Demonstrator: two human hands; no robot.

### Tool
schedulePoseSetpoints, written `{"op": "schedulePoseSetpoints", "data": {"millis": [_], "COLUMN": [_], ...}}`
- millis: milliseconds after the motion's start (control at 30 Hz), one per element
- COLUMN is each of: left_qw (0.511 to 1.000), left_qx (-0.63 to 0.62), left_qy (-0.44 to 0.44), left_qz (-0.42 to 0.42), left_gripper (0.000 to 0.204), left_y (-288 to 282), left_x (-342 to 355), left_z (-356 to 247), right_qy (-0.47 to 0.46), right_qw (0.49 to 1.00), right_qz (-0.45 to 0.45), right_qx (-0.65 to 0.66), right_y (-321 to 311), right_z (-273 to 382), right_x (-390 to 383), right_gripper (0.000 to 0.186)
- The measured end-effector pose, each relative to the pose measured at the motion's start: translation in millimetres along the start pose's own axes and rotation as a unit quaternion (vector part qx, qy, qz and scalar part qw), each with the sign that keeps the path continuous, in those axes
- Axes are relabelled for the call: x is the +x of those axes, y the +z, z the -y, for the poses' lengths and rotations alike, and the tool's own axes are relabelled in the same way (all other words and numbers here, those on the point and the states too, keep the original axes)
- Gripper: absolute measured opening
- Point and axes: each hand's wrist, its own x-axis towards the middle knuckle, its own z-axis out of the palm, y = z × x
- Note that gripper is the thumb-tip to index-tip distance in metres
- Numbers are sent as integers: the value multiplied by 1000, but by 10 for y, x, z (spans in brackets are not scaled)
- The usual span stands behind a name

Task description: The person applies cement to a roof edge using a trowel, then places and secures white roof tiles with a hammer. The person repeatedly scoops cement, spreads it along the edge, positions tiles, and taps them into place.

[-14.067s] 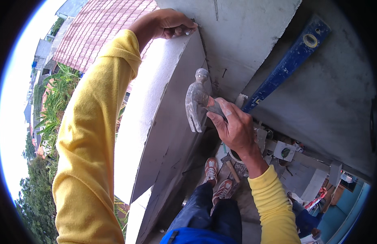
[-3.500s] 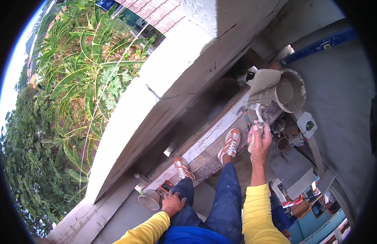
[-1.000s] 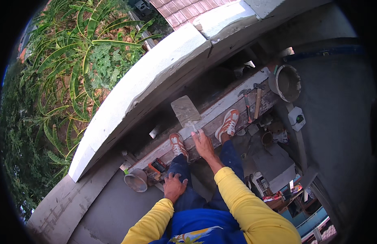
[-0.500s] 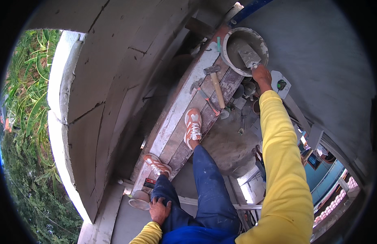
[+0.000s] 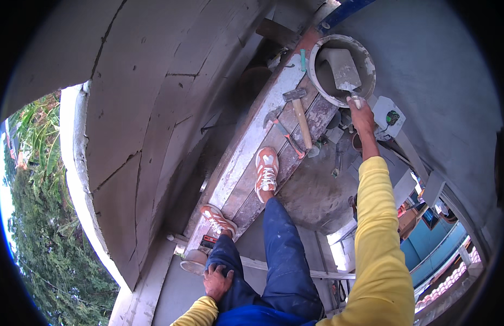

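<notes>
My right hand (image 5: pixel 362 117) is closed round the handle of a trowel (image 5: pixel 344 69). Its grey-coated blade is over the inside of a round bucket (image 5: pixel 370 73) that holds grey mortar; whether the blade touches the mortar is hard to tell. My left hand (image 5: pixel 217 281) rests on my left knee with its fingers spread, holding nothing. On the plank platform, short of the bucket, lie a hammer with a wooden handle (image 5: pixel 302 122) and a claw hammer with an orange-and-grey handle (image 5: pixel 287 136).
My shoes (image 5: pixel 267 171) stand on the planks (image 5: pixel 244 193), which have open drops beside them. A green-handled tool (image 5: pixel 303 60) lies beside the bucket. Right of it, a tape measure (image 5: pixel 392 117) sits on a pale board. A small tub (image 5: pixel 194 262) is near my left foot. A grey wall (image 5: pixel 426 70) rises at right.
My right hand has drawn back slightly from the bucket's middle, and the trowel blade has turned to show more of its face. The whole view has shifted a little. My left hand stays on the knee.
</notes>
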Motion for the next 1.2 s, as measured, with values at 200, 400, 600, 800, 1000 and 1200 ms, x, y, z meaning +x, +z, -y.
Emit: {"op": "schedulePoseSetpoints", "data": {"millis": [200, 400, 600, 800, 1000, 1200], "left_qw": [1000, 997, 993, 981, 961, 960], "left_qx": [5, -48, -54, -145, -226, -239], "left_qy": [-3, 4, 38, 87, 131, 137], "left_qz": [-1, -56, -94, -91, -89, -53], "left_gripper": [60, 60, 61, 58, 59, 59], "left_y": [-200, -96, -133, -229, -138, 42], "left_x": [22, 29, 78, 224, 368, 325], "left_z": [40, 450, 773, 1488, 2207, 2548], "right_qy": [48, 1, -141, -245, -584, -532], "right_qw": [919, 898, 885, 859, 754, 663], "right_qz": [14, 64, 221, 273, -299, -440], "right_qx": [392, 436, 385, 357, -34, -290], "right_y": [-100, -504, -821, -825, -772, -808], "right_z": [-212, 588, 1352, 2372, 3220, 3595], "right_x": [-623, -1946, -3444, -4401, -4349, -4463], "right_gripper": [37, 34, 29, 33, 42, 44]}}
